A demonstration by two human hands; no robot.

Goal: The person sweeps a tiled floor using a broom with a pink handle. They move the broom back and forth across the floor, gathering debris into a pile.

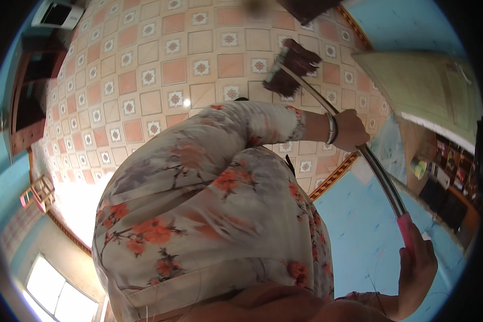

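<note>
A mop with a dark maroon fibre head (292, 68) rests on the patterned tile floor (203, 40), ahead of me and to the right. Its metal pole (382, 177) slants back along my right side and ends in a pink grip (405, 229). My left hand (350, 131), with bracelets at the wrist, reaches across my body and is closed around the middle of the pole. Higher up, my right hand (418, 257) holds the pink grip at the pole's end. My floral blouse hides much of the floor below me.
A blue wall (346, 225) with a patterned border runs close on my right. Beyond it are a pale green door (422, 92) and shelves holding small items (457, 161). A dark wooden cabinet (34, 92) and a small chair (38, 193) stand at the left.
</note>
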